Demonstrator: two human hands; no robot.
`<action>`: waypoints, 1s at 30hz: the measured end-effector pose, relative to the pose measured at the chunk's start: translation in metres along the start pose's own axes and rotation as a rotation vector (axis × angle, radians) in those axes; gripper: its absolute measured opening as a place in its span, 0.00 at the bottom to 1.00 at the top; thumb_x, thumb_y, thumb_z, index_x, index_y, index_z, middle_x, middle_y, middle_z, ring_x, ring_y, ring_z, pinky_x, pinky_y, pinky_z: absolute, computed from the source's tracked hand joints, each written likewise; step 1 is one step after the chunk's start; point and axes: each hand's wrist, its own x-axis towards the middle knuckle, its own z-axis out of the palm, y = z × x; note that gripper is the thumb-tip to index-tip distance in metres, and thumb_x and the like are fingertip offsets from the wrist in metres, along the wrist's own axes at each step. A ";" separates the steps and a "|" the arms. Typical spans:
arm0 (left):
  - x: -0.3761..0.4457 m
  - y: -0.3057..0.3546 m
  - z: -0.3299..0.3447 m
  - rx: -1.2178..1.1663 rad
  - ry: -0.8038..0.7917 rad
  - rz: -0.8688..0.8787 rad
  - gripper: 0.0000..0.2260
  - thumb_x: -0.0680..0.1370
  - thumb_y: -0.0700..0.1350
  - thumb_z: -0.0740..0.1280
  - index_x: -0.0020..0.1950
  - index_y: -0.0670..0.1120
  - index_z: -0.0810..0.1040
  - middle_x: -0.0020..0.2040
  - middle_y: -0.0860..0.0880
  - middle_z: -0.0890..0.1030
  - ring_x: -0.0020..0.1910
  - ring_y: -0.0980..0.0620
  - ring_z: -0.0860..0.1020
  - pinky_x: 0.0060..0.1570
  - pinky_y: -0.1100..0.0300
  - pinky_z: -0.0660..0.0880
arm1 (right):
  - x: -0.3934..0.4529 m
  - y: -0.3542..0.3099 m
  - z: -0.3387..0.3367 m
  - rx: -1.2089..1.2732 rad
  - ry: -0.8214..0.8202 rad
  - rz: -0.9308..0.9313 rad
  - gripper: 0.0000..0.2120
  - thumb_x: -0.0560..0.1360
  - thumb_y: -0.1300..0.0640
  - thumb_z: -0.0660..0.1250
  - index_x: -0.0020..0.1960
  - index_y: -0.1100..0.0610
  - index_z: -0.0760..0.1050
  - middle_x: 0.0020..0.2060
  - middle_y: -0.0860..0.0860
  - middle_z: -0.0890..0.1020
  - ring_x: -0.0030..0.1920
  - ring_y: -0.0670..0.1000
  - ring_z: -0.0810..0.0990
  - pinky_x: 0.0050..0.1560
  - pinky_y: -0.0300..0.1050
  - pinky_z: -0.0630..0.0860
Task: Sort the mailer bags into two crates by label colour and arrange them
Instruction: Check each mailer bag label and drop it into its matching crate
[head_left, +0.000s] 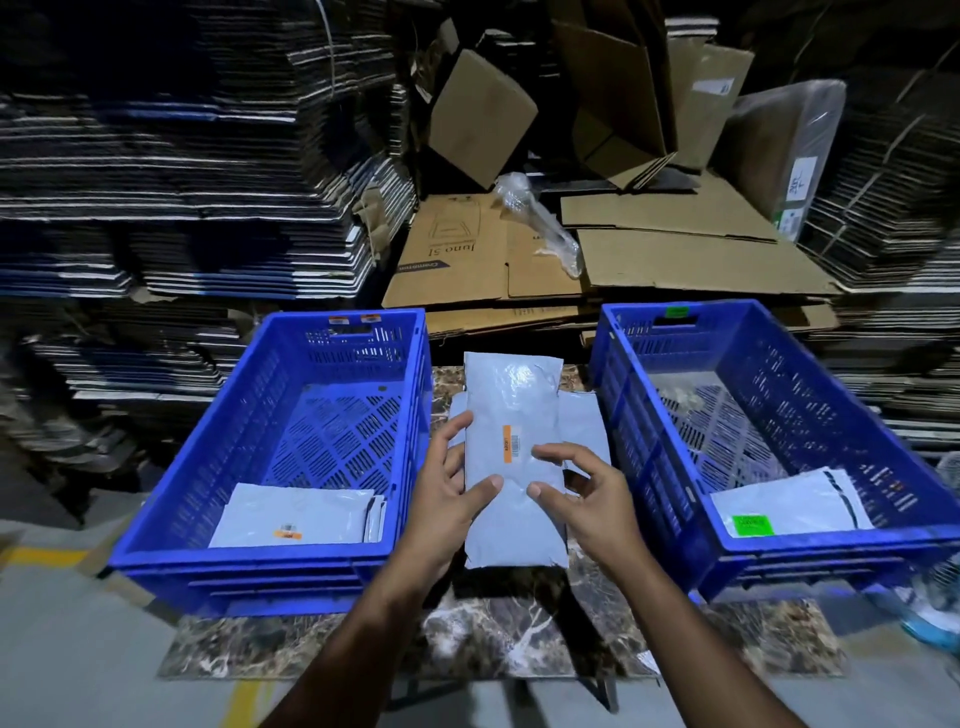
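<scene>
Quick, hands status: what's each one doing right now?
Left hand: grips the orange-label bag by its left edge.
Right hand: fingers curled over the bag's right side, thumb on top; looks like a light grip.

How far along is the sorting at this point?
Done: one orange-label bag lies in the left crate and one green-label bag in the right crate. In hand: the left hand and right hand hold an orange-label mailer. Left: the pile beneath it.
</scene>
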 end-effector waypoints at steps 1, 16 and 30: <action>0.000 -0.001 -0.002 0.009 0.013 0.009 0.28 0.78 0.35 0.69 0.72 0.59 0.67 0.64 0.52 0.81 0.63 0.48 0.80 0.57 0.45 0.79 | 0.000 0.001 0.003 -0.001 0.005 -0.005 0.16 0.72 0.59 0.77 0.56 0.43 0.82 0.58 0.42 0.82 0.62 0.46 0.79 0.60 0.59 0.77; 0.057 0.102 -0.178 0.811 0.121 0.127 0.22 0.76 0.42 0.61 0.69 0.57 0.67 0.57 0.53 0.79 0.50 0.56 0.78 0.55 0.56 0.74 | 0.000 0.030 0.073 0.092 0.028 0.037 0.16 0.75 0.63 0.73 0.60 0.50 0.78 0.54 0.46 0.83 0.50 0.49 0.84 0.48 0.35 0.78; 0.053 0.025 -0.248 1.238 -0.328 -0.430 0.18 0.84 0.38 0.57 0.70 0.54 0.74 0.72 0.48 0.72 0.69 0.44 0.71 0.65 0.46 0.70 | -0.007 0.040 0.147 -0.092 -0.255 0.112 0.20 0.75 0.59 0.73 0.67 0.51 0.77 0.49 0.39 0.84 0.49 0.41 0.84 0.51 0.38 0.80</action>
